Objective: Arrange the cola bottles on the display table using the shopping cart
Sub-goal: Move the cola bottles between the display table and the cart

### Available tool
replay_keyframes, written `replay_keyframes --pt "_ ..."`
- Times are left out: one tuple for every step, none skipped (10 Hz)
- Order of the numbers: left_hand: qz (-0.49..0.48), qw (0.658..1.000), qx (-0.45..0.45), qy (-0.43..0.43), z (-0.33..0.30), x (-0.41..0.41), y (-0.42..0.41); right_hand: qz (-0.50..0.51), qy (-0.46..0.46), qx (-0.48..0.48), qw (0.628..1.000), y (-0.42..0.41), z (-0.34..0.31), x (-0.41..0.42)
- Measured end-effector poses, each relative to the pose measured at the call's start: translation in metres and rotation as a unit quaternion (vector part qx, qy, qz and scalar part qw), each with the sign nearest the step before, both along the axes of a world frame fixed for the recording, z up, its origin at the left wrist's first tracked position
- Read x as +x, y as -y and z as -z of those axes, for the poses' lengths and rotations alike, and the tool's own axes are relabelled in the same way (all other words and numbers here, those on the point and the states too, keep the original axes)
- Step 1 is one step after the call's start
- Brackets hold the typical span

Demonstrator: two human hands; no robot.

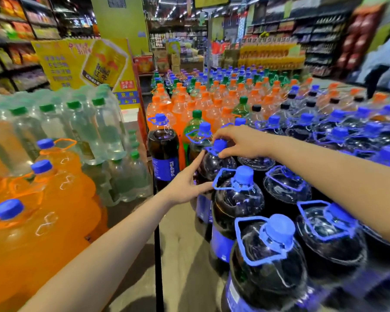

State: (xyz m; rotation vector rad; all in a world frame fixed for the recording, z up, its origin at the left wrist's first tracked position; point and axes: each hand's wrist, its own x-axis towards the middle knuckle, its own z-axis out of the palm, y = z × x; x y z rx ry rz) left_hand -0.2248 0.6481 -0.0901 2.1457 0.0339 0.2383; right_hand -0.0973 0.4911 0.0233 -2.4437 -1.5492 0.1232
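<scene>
i see my right hand (239,141) with its fingers (223,154) pinching the blue cap of a cola bottle (214,165) at the left edge of the packed display desk (378,287). my left hand (186,188) lies flat against that bottle's side, fingers straight. a narrow floor aisle (180,244) separates this edge from the orange soda bottles (43,221) on the left.

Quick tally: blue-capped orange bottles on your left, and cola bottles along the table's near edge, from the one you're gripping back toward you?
Orange bottles, blue caps: 4 (one cut by the frame edge)
Cola bottles, edge row: 3
Total: 7
</scene>
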Motion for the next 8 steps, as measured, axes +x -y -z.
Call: replay_keyframes --pt "-0.011 1.000 -0.002 0.011 0.000 -0.002 0.003 0.013 0.007 0.007 1.000 -0.001 0.004 -0.003" --pt "-0.022 1.000 -0.006 0.018 0.001 -0.001 0.004 0.033 -0.002 0.021 0.999 -0.004 0.006 -0.003" --pt "-0.039 0.999 -0.001 0.014 0.002 -0.003 0.007 0.056 -0.036 0.047 0.997 -0.001 0.012 -0.007" --pt "-0.034 0.999 0.033 0.012 0.001 -0.002 0.008 0.068 -0.042 0.048 0.996 0.004 0.018 -0.014" --pt "-0.048 0.994 0.094 0.030 -0.007 -0.007 0.012 0.064 -0.058 0.030 0.996 0.015 0.020 -0.017" --pt "-0.074 0.986 0.149 0.005 -0.021 -0.017 0.019 0.075 -0.049 -0.014 0.996 0.038 0.011 -0.025" --pt "-0.085 0.981 0.176 -0.016 -0.034 -0.021 0.027 0.077 -0.044 -0.044 0.995 0.066 0.000 -0.030" --pt "-0.101 0.981 0.163 -0.019 -0.045 -0.023 0.032 0.067 -0.022 -0.043 0.997 0.086 -0.004 -0.034"
